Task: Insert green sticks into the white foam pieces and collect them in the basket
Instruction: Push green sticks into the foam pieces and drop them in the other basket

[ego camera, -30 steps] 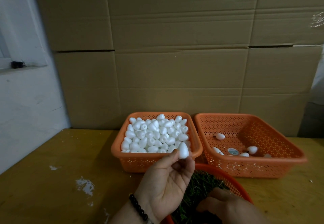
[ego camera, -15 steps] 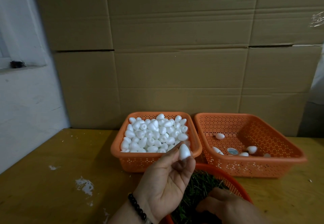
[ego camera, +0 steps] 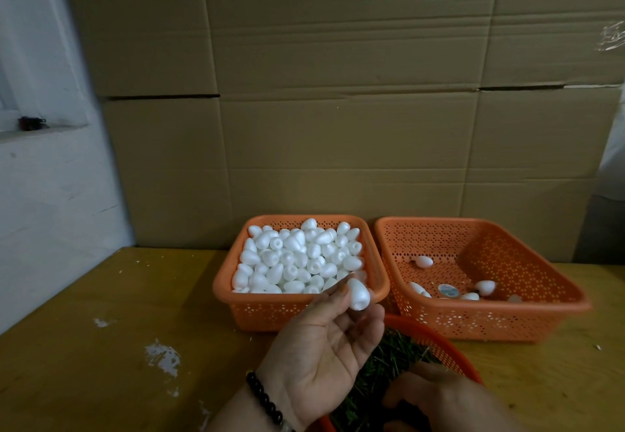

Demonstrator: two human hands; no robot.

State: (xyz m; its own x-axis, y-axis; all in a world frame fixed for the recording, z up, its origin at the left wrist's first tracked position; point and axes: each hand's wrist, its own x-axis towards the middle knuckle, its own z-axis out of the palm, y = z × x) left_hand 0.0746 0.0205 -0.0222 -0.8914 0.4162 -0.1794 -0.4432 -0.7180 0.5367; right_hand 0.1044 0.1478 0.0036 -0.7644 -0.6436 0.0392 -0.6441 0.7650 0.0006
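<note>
A: How much of the right hand (ego camera: 446,401) shows?

B: Only its back. The bottom edge cuts off the wrist, and the fingers curl down out of sight among the green sticks (ego camera: 389,360), so whether they pinch one cannot be told.

A: And the round basket (ego camera: 436,340) holding those sticks?

B: Just its far rim shows; both hands cover the rest, and the frame ends below it.

A: What lies beyond that basket, in the right-hand orange basket (ego camera: 480,306)?

B: A few white foam pieces (ego camera: 485,287), half hidden behind its front wall. Any sticks in them are too small to make out. The round label (ego camera: 447,290) beside them is unreadable.
</note>
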